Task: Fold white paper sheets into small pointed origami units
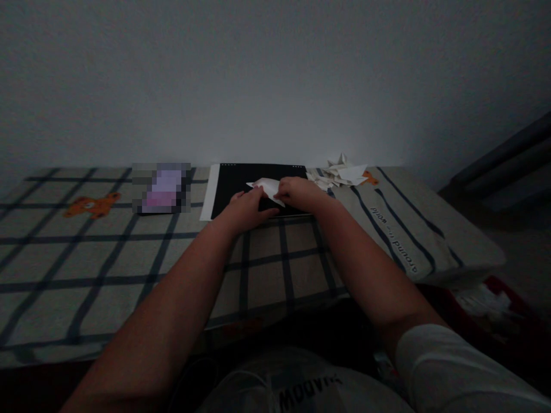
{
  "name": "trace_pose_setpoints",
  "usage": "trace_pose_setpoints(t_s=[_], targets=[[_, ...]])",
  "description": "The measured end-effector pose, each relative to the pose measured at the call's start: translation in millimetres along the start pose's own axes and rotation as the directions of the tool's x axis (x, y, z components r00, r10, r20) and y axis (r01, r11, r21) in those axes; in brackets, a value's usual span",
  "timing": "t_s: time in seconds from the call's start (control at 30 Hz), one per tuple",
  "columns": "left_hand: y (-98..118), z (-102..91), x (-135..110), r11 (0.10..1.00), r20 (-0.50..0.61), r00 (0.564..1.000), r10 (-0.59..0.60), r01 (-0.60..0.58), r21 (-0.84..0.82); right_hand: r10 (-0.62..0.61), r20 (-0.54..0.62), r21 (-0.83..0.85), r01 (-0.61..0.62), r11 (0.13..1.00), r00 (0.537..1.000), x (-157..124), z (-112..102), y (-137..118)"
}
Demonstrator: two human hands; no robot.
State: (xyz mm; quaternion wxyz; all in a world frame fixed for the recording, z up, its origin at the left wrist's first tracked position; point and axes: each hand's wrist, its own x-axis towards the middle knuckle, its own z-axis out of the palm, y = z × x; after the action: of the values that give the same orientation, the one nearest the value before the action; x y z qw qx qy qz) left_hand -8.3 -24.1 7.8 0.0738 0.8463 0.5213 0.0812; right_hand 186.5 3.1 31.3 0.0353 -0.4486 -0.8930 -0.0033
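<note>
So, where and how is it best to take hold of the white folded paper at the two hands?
Probably pinch the white folded paper by its pointed tip, coming from the left: this narrow end juts out over the black sheet, uncovered by the left hand, while the right hand covers the opposite end.

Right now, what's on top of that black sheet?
Folded white paper, with the left hand and right hand on it. The black sheet's surface beneath them is hidden.
</note>
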Motion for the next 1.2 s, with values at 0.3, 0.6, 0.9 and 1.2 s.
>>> trace_pose_setpoints(t_s=[0.3,0.6,0.9,1.2], targets=[[-10,-2.5,2,1.0,-0.006,1.0,-0.002,0.002,0.009,0.028,0.018,0.005,-0.029,1.0,0.999,-3,-6,-9],[-9,-1.0,0,0.998,-0.021,0.999,0.042,-0.041,0.043,0.132,-0.012,0.015,-0.132,0.991,0.991,-1,-4,-13],[-10,0.0,2,0.997,-0.02,0.999,0.045,-0.044,0.064,0.185,0.005,0.03,-0.185,0.982,0.983,-3,-5,-20],[-8,2.4,3,0.993,-0.029,0.997,0.07,-0.067,0.1,0.202,0.036,0.016,-0.203,0.979,0.979,-5,-8,-22]])
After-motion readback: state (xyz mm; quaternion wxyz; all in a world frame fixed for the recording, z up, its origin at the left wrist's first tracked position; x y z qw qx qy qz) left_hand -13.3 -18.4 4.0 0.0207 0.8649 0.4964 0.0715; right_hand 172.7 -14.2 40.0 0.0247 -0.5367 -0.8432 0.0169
